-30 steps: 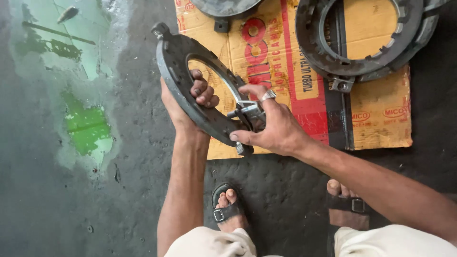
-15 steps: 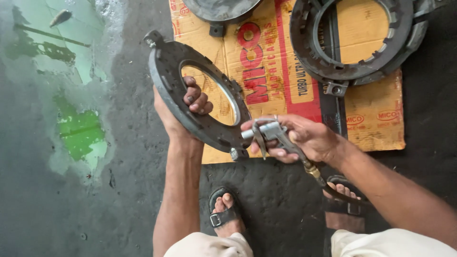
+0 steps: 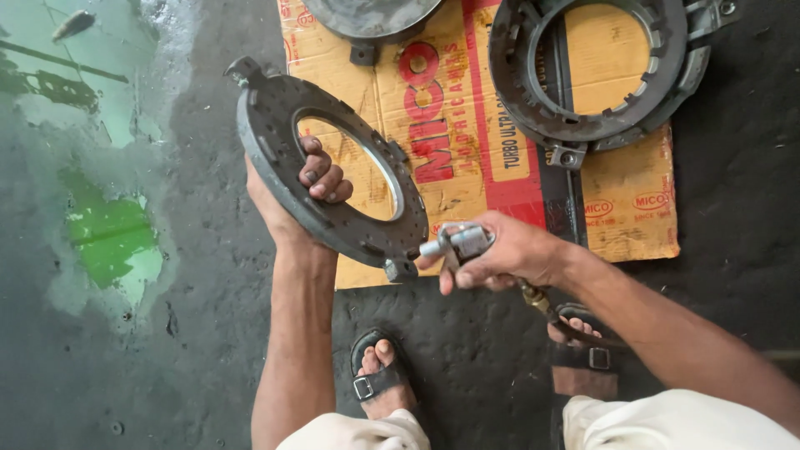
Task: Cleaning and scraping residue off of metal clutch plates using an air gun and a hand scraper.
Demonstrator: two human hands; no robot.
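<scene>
Left grip: the left hand (image 3: 293,196) is clamped on the dark metal ring plate (image 3: 329,179); fingers (image 3: 323,172) curl through its central opening, palm under the outer rim.
Right grip: the right hand (image 3: 508,254) is wrapped tight around a silver air blow gun (image 3: 458,244); a brass fitting (image 3: 533,296) and hose run out behind the wrist.
Plate position: held tilted above the dark floor (image 3: 200,367), over the left edge of the cardboard sheet (image 3: 633,208); its long axis runs from upper left down to lower right.
Key relation: the gun's nozzle points left at the plate's lower-right lug (image 3: 400,268), just beside it; the right hand is the nearer one to that lug.
Surroundings: a larger ring housing (image 3: 583,125) lies on the cardboard, well apart; a round cover (image 3: 367,21) sits at the top edge; sandalled feet below.
</scene>
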